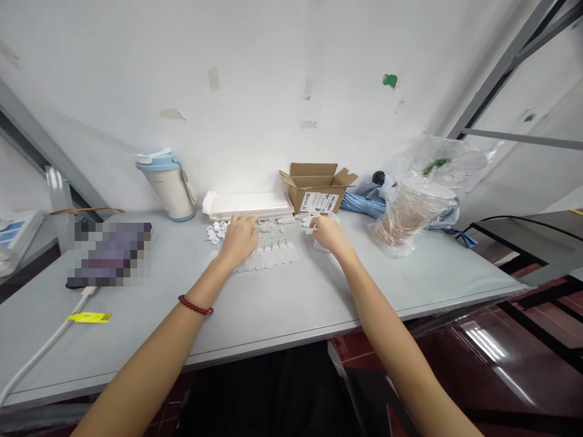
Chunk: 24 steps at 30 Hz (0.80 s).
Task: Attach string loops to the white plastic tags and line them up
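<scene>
My left hand [242,238] is over the table with its fingers curled down, and what they hold, if anything, is hidden. Just left of it lie several small white round pieces [215,232]. A row of flat translucent tags [272,255] with thin strings is laid out to its right, partly behind the hand. My right hand [331,233] has its thumb and fingers drawn together over a crumpled whitish clear plastic piece [321,246], maybe a bag. Whether the fingertips grip it or something small is too small to tell. More small white pieces [286,221] lie between the hands.
Behind the hands stand a long white box [248,204] and an open cardboard box [314,189]. A tumbler [168,188] and a blurred phone-like object [112,255] with a white cable are left. To the right are a plastic-wrapped cup [412,212] and a folded blue umbrella [364,204].
</scene>
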Motion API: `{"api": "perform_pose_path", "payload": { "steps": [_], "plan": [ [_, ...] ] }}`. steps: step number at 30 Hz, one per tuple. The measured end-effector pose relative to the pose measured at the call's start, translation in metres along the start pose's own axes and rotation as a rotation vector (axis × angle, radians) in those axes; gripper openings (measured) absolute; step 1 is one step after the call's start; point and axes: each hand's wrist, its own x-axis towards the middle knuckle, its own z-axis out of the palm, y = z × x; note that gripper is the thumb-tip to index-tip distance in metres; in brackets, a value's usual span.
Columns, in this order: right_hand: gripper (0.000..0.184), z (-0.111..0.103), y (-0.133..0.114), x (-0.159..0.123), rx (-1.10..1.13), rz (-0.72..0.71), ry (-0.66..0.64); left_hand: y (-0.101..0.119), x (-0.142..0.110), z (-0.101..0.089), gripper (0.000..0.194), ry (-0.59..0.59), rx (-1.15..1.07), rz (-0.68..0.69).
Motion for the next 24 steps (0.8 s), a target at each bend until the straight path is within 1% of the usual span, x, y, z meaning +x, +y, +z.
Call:
{"api": "perform_pose_path", "payload": {
  "steps": [2,7,9,13,16,20,24],
  "plan": [
    [0.036,0.001,0.000,0.000,0.001,-0.002,0.002,-0.001,0.000,0.001,0.042,-0.012,0.009,-0.012],
    [0.040,0.004,0.001,0.002,0.004,0.000,0.022,0.006,0.002,-0.006,0.046,0.143,-0.062,-0.001],
    [0.042,0.005,0.001,0.003,0.000,0.008,0.024,0.008,0.002,-0.007,0.045,0.133,-0.072,0.002],
    [0.042,0.007,0.001,0.003,-0.012,0.006,0.017,0.007,0.000,-0.004,0.041,0.059,-0.060,0.002],
    [0.042,0.008,0.001,0.003,-0.037,-0.009,0.005,0.007,0.000,-0.005,0.041,0.071,-0.062,-0.002],
    [0.041,0.010,-0.001,0.004,-0.057,-0.020,-0.020,0.012,0.000,-0.009,0.039,0.072,-0.082,0.008],
    [0.041,0.010,-0.001,0.004,-0.049,-0.028,-0.004,0.018,-0.002,-0.011,0.039,0.061,-0.106,0.035]
  ]
}}
